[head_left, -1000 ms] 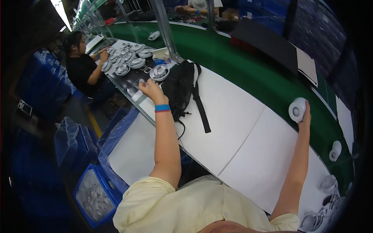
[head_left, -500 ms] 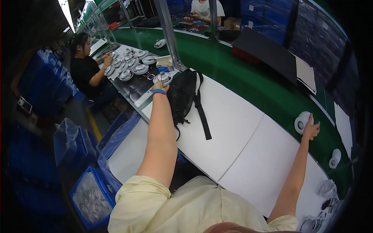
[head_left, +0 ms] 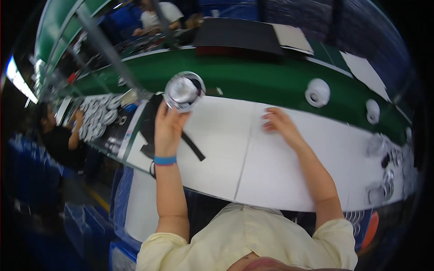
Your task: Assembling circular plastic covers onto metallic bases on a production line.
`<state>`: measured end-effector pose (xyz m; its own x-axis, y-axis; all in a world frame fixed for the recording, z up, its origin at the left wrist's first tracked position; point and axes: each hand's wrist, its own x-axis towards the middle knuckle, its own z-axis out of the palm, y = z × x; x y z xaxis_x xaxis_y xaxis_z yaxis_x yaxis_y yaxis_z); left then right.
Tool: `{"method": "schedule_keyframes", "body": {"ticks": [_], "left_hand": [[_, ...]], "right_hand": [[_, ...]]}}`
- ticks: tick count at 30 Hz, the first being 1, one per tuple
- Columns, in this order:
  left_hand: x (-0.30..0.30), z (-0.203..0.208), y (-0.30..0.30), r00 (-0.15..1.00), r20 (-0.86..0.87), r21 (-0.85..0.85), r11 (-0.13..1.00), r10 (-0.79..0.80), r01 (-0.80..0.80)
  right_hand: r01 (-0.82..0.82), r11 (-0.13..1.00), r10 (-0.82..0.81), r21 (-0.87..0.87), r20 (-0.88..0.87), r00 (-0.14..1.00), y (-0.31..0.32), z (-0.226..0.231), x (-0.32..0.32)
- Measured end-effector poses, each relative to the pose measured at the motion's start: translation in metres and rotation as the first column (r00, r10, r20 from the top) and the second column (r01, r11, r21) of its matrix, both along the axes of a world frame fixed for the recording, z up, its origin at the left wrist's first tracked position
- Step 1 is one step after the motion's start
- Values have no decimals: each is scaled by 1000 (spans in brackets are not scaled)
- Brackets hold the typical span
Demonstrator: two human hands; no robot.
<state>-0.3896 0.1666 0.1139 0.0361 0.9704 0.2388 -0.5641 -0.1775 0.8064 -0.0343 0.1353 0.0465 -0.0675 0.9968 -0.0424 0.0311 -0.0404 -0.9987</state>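
My left hand (head_left: 168, 118) is raised over the far left of the white worktop, its fingers closed on the lower edge of a round lamp housing (head_left: 184, 92). The housing is silver and white, with a shiny inside and a dark part at its right. My right hand (head_left: 280, 123), a little blurred, hovers over the middle of the worktop with bent fingers apart and nothing visible in them. Beyond it, a round white lamp part (head_left: 318, 92) with a dark centre rests on the green conveyor belt (head_left: 253, 83). Another white part (head_left: 373, 111) lies farther right.
A black backpack (head_left: 148, 124) lies behind my left wrist, its strap across the white worktop (head_left: 217, 153). Several lamp parts (head_left: 386, 192) crowd the right end. At the left, a person (head_left: 61, 135) works beside many housings (head_left: 97, 115). A metal post (head_left: 106, 47) rises by the belt.
The view has swung right. My left hand has lifted the lamp housing from beside the backpack. My right hand has left the white part on the belt and come back over the worktop.
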Motion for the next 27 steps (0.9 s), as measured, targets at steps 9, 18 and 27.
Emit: {"method": "schedule_keyframes", "body": {"ticks": [9,18,27], "left_hand": [[124,-89,-55,911,-206,-356,894,-359,272],[190,-39,-85,160,-734,644,602,660,472],[195,-51,-81,326,-720,664,474,612,578]], "right_hand": [[-100,982,32,-160,-378,925,-34,-34,-24],[-121,976,75,-182,-239,968,-35,-52,-11],[400,804,-592,440,534,604,-26,-26,164]]}}
